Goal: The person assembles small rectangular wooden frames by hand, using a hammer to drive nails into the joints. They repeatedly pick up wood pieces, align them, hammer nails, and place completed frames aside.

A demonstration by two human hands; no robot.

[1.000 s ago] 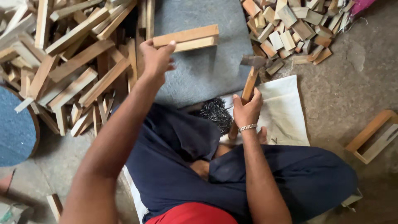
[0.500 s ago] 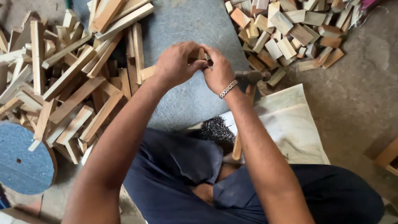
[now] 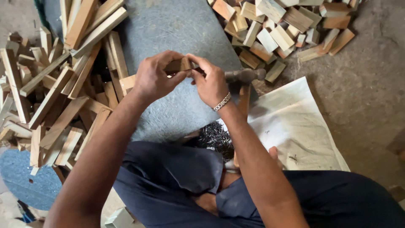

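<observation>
Both my hands meet over a grey stone slab (image 3: 177, 29). My left hand (image 3: 154, 80) grips a short wooden piece (image 3: 179, 65), with a longer strip (image 3: 126, 82) showing under the wrist. My right hand (image 3: 211, 84), which wears a metal bracelet, pinches the right end of that piece with thumb and forefinger. Whether something small sits between those fingertips is hidden. A hammer (image 3: 244, 76) lies just right of my right hand, its head on the slab's edge and its wooden handle pointing toward me. A dark heap of nails (image 3: 215, 135) lies by my knee.
Long wooden strips (image 3: 63, 84) are piled at the left. Short wooden blocks (image 3: 278, 29) are heaped at the upper right. A white sheet (image 3: 295, 126) lies on the concrete floor at the right. A blue disc (image 3: 25, 177) sits at the lower left.
My right hand has let go of the hammer, which now lies on the slab, and has come to the wood. My left hand has brought the wood down closer.
</observation>
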